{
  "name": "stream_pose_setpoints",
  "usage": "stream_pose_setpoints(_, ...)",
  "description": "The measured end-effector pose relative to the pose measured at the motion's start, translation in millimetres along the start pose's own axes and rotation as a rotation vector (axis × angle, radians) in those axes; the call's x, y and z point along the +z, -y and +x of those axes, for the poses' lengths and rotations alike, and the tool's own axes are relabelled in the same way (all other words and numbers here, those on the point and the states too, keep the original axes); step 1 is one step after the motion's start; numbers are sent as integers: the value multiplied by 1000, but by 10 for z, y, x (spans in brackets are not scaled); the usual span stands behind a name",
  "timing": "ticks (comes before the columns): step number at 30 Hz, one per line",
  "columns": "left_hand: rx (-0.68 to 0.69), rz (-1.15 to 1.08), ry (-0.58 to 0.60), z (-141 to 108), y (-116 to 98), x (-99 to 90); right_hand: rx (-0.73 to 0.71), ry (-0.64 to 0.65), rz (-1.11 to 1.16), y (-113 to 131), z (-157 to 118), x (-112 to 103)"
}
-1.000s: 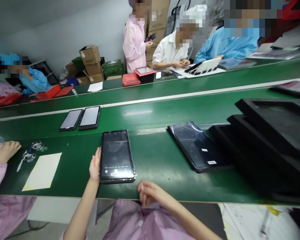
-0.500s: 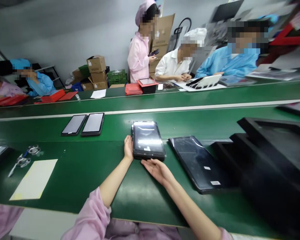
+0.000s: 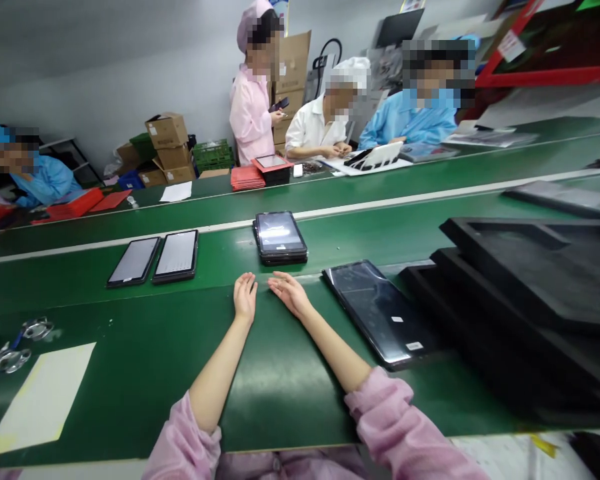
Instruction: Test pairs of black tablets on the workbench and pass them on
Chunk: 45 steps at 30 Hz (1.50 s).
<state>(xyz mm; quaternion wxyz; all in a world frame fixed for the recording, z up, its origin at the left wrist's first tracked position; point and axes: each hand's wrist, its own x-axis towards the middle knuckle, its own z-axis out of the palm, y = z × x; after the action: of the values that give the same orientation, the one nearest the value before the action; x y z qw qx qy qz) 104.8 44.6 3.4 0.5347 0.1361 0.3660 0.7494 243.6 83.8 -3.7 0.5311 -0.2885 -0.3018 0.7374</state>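
A short stack of dark-framed tablets point(image 3: 280, 235) lies on the green bench just beyond my hands, its top screen catching the light. My left hand point(image 3: 245, 297) is held near the bench below the stack's left side, fingers extended and holding nothing. Facing it, my right hand point(image 3: 289, 293) also has its fingers stretched out, apart from the stack. To the right lies a larger dark tablet point(image 3: 375, 310) with two small white labels. Two more tablets with pale screens, one point(image 3: 134, 260) beside another point(image 3: 177, 255), rest to the left.
Stacked black foam trays point(image 3: 535, 280) fill the right side. A cream sheet point(image 3: 43, 393) and a metal-and-blue item point(image 3: 17, 347) lie at left. Across the bench, several co-workers stand or sit near red folders point(image 3: 247, 178) and a white tablet case point(image 3: 380, 159).
The tablet stack has moved away from me, farther back on the bench. My hands, which were touching it, have let go. The camera view has shifted to the right.
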Motion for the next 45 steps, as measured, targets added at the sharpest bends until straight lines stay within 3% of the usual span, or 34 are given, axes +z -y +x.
stream_pose_setpoints(4,20,27,-38,67,-21,-23,46,50,-87,1,-137,40)
stream_pose_setpoints(7,64,21,-157,245,-215,-127,61,64,-125,33,-147,59)
stream_pose_setpoints(9,111,-2,-268,405,-471,-266,73,70,-138,47,-141,56)
stream_pose_setpoints(14,205,-92,-494,651,-1348,-775,72,59,-166,46,-131,21)
stream_pose_setpoints(16,161,-130,-496,661,-1625,-939,75,59,-174,42,-126,12)
stream_pose_setpoints(19,72,-174,-437,671,-1830,-1062,85,59,-185,40,-117,9)
stream_pose_setpoints(29,-34,-257,-329,804,-1923,-1184,103,50,-204,54,-102,-8)
stream_pose_setpoints(36,85,-287,-351,883,-1767,-1137,92,53,-212,42,-94,-40)
stream_pose_setpoints(45,108,-320,-328,851,-1804,-1105,93,52,-226,46,-94,-60)
